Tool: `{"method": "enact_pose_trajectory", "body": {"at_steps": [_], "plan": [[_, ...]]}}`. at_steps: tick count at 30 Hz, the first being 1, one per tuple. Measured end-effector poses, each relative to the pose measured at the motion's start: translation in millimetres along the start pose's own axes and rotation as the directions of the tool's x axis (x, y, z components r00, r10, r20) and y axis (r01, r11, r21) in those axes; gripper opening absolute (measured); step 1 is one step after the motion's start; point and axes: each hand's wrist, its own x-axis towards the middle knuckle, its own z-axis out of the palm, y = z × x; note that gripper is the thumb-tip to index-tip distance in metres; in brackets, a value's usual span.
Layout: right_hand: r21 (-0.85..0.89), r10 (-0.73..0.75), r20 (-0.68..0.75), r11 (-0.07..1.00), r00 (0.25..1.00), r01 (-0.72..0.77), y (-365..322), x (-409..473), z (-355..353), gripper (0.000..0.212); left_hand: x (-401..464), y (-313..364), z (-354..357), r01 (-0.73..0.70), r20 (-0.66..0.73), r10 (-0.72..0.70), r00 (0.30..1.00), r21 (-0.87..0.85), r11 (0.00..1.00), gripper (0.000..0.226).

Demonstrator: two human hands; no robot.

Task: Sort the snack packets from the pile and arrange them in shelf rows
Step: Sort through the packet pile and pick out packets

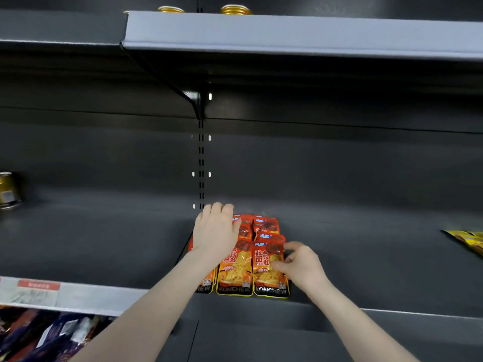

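Note:
Several orange-red snack packets (236, 273) lie flat in overlapping rows on the dark shelf (104, 244), near its front edge. My left hand (215, 235) rests palm down on the left rows, its fingers bent over the rear packets. My right hand (298, 265) pinches the right edge of the front right packet (268, 279) with thumb and fingertips. The left column of packets is mostly hidden under my left hand and forearm.
A yellow packet (467, 240) lies at the shelf's far right. A gold can (9, 190) stands at the far left. Gold cans (235, 9) sit on the upper shelf (287, 35). Dark mixed packets (39, 335) fill the lower left shelf.

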Motion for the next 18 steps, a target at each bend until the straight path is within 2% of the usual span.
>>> {"method": "enact_pose_trajectory", "body": {"at_steps": [9,18], "plan": [[-0.061,-0.017,0.026,0.998,1.000,0.018,2,-1,1,0.018,2,5,6,-0.014,0.035,0.014,0.999,0.009,1.000,0.042],[-0.163,-0.039,-0.013,0.986,0.999,0.036,0,-7,3,0.022,-4,10,11,-0.057,0.071,0.056,0.996,0.014,0.998,0.043]]}}
